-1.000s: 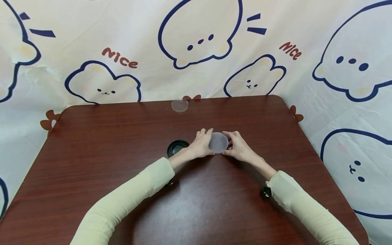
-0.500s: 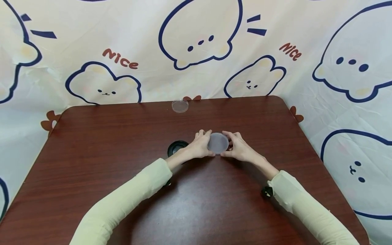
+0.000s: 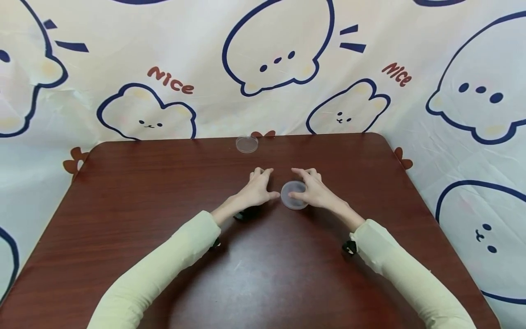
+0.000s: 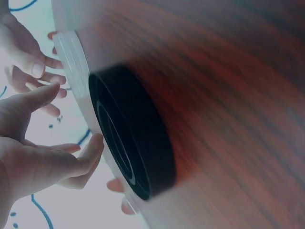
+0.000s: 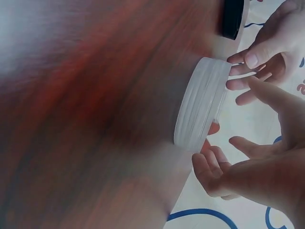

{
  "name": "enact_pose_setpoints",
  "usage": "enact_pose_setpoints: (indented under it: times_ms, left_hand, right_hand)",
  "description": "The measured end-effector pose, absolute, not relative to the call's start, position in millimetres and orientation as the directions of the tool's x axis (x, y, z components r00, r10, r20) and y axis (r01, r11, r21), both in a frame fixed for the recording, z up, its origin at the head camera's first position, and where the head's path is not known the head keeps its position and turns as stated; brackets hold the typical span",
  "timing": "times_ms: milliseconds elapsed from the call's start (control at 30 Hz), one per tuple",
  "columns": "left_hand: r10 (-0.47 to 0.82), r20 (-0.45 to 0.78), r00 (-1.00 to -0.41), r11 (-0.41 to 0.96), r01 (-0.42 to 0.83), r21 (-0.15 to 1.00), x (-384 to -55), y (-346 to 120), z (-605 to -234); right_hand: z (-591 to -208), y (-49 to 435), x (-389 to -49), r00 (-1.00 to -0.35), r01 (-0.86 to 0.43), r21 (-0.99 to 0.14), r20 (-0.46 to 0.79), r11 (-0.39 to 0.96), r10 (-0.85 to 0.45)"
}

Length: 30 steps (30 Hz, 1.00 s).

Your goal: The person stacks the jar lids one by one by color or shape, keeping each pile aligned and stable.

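Note:
A round, translucent plastic container [image 3: 293,202] stands flat on the brown table [image 3: 255,274]. In the right wrist view the container [image 5: 202,102] shows ridged, stacked walls. My right hand [image 3: 315,189] is over its right side, fingers spread and thumb above the top; it does not grip it. My left hand [image 3: 255,188] is just left of the container, thumb and fingers apart, holding nothing. A black round dish-like piece [image 3: 246,214] lies mostly hidden under the left wrist. In the left wrist view this black piece [image 4: 138,133] has a deep rim and inner rings.
A clear shallow round dish or lid [image 3: 247,145] lies by the table's far edge. A cloth printed with cartoon figures [image 3: 255,105] hangs behind the table and along its sides. Black wrist cameras [image 3: 349,248] are strapped below the sleeves.
Both hands have let go of the translucent container, which they held from both sides. The left hand has drawn away leftward, covering more of the black piece. The head view has shifted slightly.

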<state>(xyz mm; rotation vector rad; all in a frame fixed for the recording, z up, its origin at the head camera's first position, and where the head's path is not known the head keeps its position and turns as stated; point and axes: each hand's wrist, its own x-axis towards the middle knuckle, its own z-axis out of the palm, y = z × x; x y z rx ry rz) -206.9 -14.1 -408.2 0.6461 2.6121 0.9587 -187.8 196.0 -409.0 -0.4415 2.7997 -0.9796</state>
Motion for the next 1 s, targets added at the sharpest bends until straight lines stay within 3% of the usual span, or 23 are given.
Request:
enact_pose_setpoints:
  times_ms: [267,1000]
  left_hand:
    - [0.430,-0.076,-0.900,0.677,0.266,0.686,-225.0,-42.0,-406.0]
    - [0.217,-0.060,-0.974,0.666,0.103,0.739,-282.9,-84.3,-428.3]
  right_hand:
    - [-408.6,184.1,-203.2,-0.957,-0.215,-0.596,-0.028,0.774,-0.287]
    - [-409.0,131.6,-276.7,-0.914,-0.197,-0.677,-0.135,0.709,-0.383]
